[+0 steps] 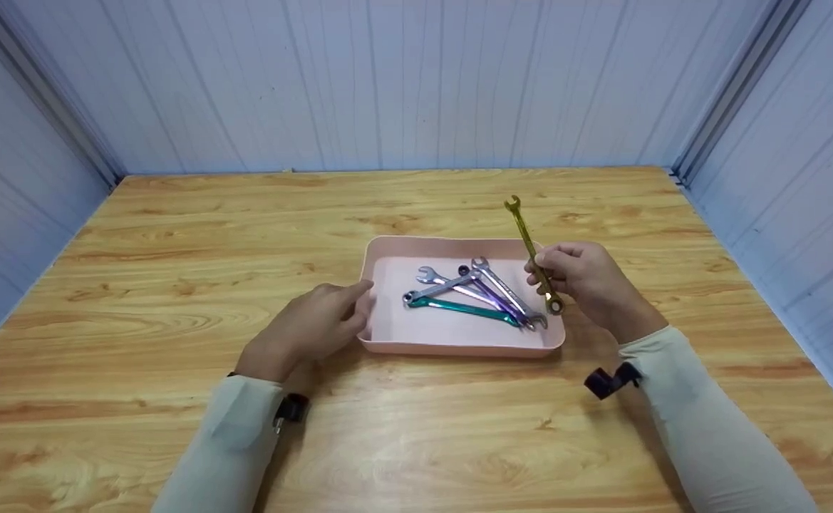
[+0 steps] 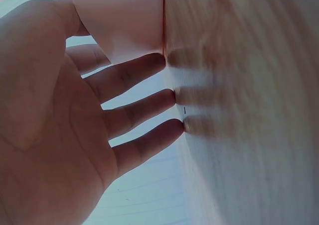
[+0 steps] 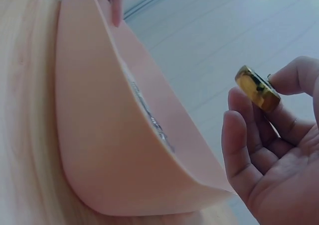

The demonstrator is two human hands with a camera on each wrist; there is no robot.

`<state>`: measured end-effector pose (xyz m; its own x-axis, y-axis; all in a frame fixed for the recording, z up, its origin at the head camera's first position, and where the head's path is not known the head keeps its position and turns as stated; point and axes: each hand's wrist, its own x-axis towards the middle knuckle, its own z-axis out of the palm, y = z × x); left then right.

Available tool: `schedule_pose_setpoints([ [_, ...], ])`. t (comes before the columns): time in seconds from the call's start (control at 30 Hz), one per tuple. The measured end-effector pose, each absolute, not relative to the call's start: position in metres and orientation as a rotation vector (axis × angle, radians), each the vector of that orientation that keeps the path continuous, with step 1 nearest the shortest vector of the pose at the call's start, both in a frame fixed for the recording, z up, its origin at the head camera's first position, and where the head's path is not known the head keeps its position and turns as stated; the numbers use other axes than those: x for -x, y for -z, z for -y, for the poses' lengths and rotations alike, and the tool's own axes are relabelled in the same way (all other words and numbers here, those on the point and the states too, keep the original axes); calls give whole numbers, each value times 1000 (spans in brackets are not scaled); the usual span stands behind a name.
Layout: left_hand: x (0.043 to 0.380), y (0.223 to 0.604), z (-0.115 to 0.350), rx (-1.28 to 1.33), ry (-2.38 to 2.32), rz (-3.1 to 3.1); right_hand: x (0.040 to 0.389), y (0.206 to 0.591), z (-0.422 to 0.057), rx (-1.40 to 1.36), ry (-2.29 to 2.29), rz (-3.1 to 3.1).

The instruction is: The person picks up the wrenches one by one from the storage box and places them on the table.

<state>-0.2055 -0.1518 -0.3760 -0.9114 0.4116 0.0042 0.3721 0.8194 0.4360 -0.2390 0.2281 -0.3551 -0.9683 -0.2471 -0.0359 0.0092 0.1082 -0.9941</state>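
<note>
A yellow-gold combination wrench (image 1: 522, 226) is pinched between the thumb and fingers of my right hand (image 1: 591, 281), raised over the tray's right side. Its open end points away from me and its ring end (image 3: 256, 88) faces the right wrist camera. My left hand (image 1: 316, 320) grips the left wall of a pink tray (image 1: 459, 349), partly over the rim. In the left wrist view its other fingers (image 2: 144, 115) reach down to the table outside the tray. Inside lie a green wrench (image 1: 462, 308), a purple wrench (image 1: 491, 293) and several silver wrenches (image 1: 505, 281), crossing one another.
The tray stands on a wood-grain table (image 1: 174, 285). Pale panel walls (image 1: 402, 85) enclose the table at the back and both sides. Each wrist carries a small black camera mount (image 1: 605, 383).
</note>
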Motion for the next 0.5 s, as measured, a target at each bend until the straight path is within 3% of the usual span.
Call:
schedule_pose_setpoints([
  [0.5, 202, 377, 155, -555, -679, -2935, 243, 346, -252, 229, 2086, -2159],
])
